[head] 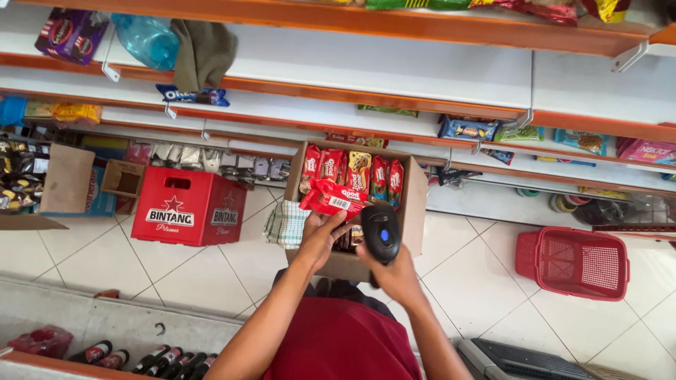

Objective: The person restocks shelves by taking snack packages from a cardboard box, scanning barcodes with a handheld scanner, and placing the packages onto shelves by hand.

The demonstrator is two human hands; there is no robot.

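Left hand (325,236) grips red biscuit packet (332,199) over cardboard box (415,211); right hand (396,276) clasps black scanner (381,234).

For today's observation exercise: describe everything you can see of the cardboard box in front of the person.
The cardboard box is plain brown, open-topped, its flaps up, standing on the white tiled floor before the shelves. Red and yellow snack packets stand upright in a row inside. The left hand holds a red packet over it; the right hand aims a black scanner.
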